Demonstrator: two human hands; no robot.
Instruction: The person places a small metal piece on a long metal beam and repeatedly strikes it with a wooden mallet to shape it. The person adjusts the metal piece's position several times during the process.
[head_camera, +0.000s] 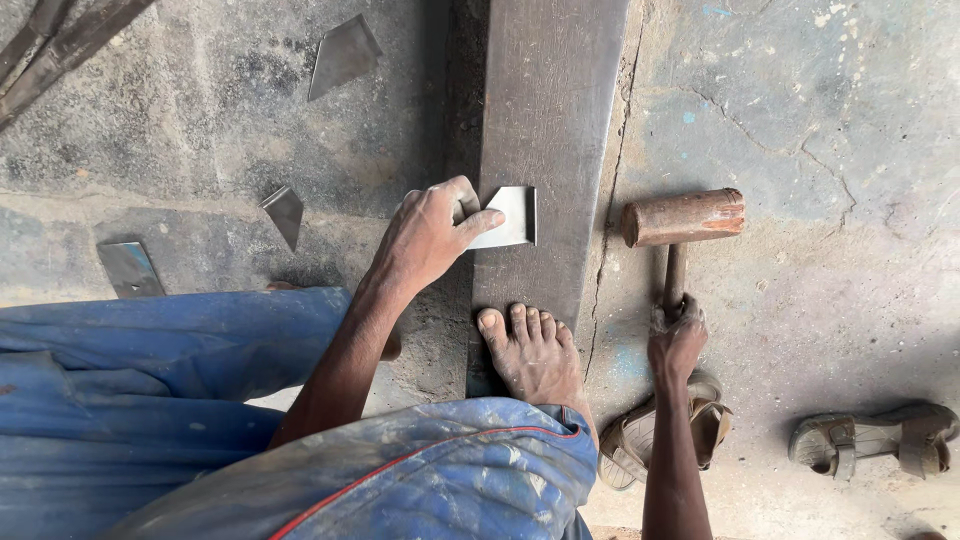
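1. On the concrete floor, head view: long dark steel beam (545, 130), pinned by a bare foot (532, 352).
2. Left hand (425, 240): fingers pinching a small grey sheet-metal piece (512, 215) flat on the beam.
3. Right hand (677, 338): clenched round the handle of a brown wooden mallet (684, 217), head resting on the floor just beside the beam.
4. Step, as judged: positioning the piece for striking; next calls for lifting the mallet while the piece stays steady.
5. Nearby: loose metal offcuts (342, 55), worn sandals (872, 440).
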